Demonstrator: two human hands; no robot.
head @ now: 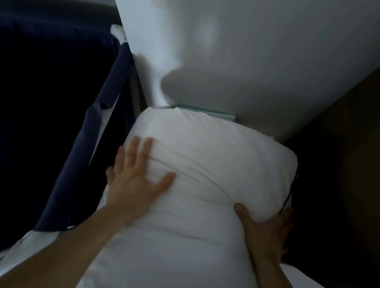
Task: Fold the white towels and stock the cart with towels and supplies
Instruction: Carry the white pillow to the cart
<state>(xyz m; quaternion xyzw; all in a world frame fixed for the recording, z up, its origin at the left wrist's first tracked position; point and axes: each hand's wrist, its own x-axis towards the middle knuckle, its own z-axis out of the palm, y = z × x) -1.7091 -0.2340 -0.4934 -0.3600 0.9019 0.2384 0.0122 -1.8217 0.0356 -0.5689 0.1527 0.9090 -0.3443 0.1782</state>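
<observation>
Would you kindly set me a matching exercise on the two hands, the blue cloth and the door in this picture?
1 left hand
2 right hand
3 blue cloth
4 door

A dark brown, far right
B grips the pillow's right edge
C lies flat on the pillow
D hangs left of the pillow

Pairs: 1-C; 2-B; 3-D; 4-A

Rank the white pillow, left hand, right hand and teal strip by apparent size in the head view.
1. white pillow, by far the largest.
2. left hand and right hand: roughly alike, the right partly behind the pillow, so unranked.
3. teal strip, a thin sliver showing past the pillow.
</observation>
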